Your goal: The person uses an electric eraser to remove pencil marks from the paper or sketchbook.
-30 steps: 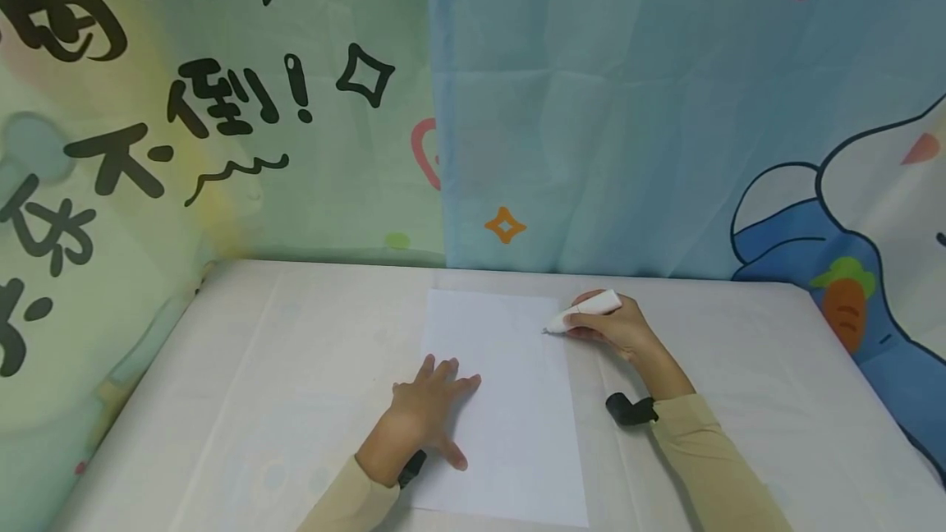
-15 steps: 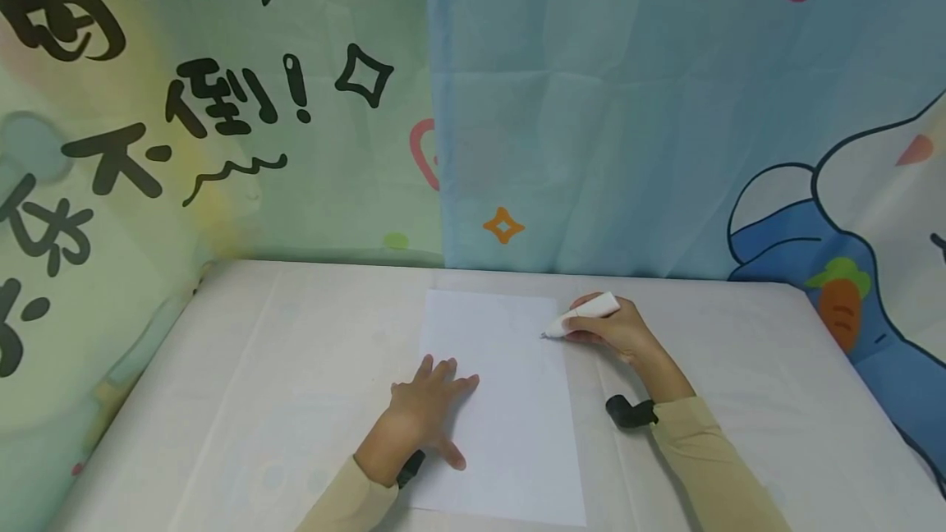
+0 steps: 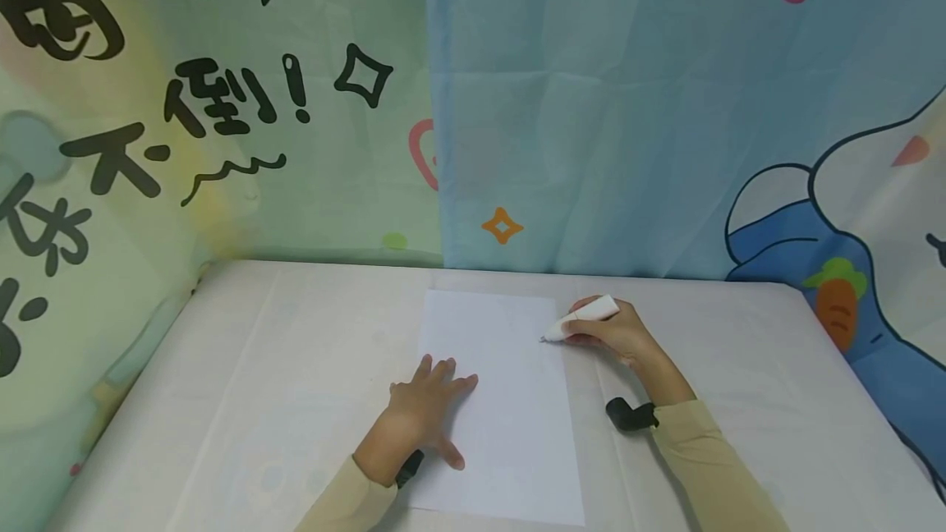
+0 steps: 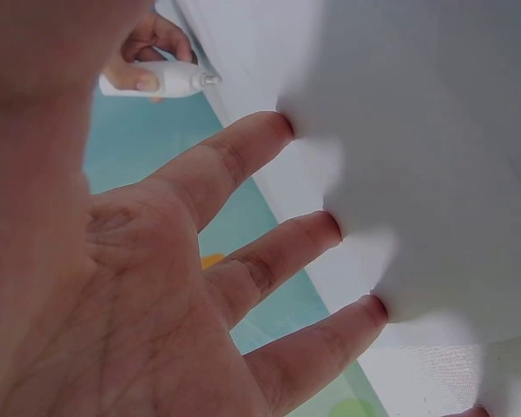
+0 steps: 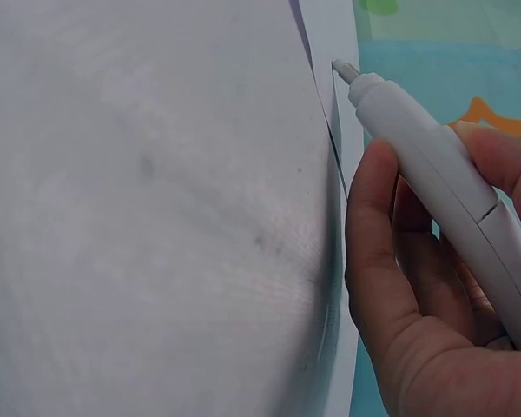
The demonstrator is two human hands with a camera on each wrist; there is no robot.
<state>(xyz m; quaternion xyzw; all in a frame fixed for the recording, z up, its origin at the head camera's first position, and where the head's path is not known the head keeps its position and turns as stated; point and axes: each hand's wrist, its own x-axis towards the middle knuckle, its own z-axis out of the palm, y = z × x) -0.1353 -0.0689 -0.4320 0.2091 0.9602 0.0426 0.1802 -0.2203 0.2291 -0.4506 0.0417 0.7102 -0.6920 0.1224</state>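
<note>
A white sheet of paper lies on the white-covered table. My left hand rests on its left part, fingers spread and straight; the left wrist view shows several fingertips touching the paper. Near the sheet's upper right edge, my right hand grips a thick white pen-shaped tool between thumb and fingers. In the right wrist view the tool has a narrow metal tip, close to the paper's edge. Whether the tip touches the paper I cannot tell.
The table has a white cloth with faint creases. Behind it hang printed cloths, a green one with black characters and a blue one with a cartoon figure. A black wrist mount sits at my right wrist.
My right hand has moved the white tool's tip slightly towards me along the paper's right edge. The left hand stays in place on the sheet.
</note>
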